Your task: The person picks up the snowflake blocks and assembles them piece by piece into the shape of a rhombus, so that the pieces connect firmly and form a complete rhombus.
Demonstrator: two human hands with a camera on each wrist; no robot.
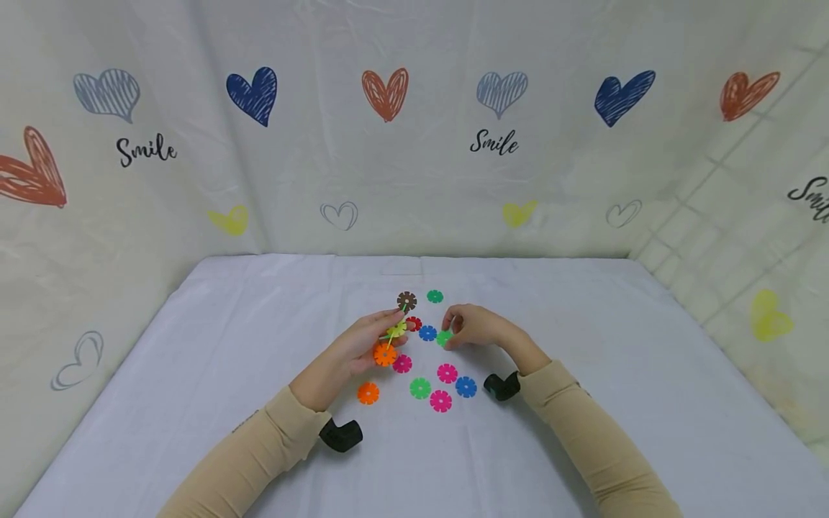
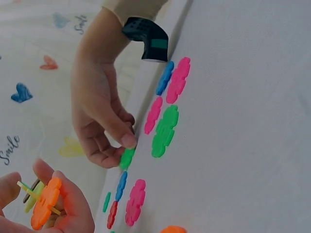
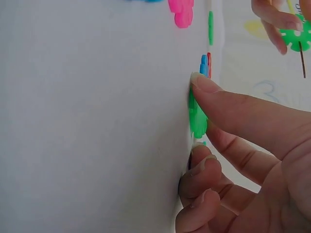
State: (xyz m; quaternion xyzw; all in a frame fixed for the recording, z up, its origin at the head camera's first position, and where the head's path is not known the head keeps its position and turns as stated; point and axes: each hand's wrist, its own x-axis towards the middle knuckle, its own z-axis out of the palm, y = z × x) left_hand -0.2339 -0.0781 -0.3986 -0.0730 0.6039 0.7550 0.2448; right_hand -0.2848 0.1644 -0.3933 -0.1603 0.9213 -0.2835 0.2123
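Observation:
My left hand (image 1: 391, 337) grips a small assembly of notched plastic discs (image 1: 395, 331) just above the white table (image 1: 214, 374): an orange disc (image 2: 46, 204), a yellow-green one and a brown one (image 1: 406, 301) slotted together. A short way to the right, my right hand (image 1: 450, 330) pinches a green disc (image 1: 443, 338) that lies on the cloth. In the right wrist view the thumb (image 3: 209, 85) presses the top of that green disc (image 3: 197, 116) and the other fingers curl below it. The left wrist view shows the same pinch on the green disc (image 2: 127, 158).
Loose discs lie around the hands: a green one (image 1: 435, 296), a red one (image 1: 414, 324) and a blue one (image 1: 427, 332) farther away, and pink (image 1: 447, 373), green (image 1: 420, 388), blue (image 1: 465, 387) and orange (image 1: 368, 393) ones nearer me. Heart-printed cloth walls surround the table.

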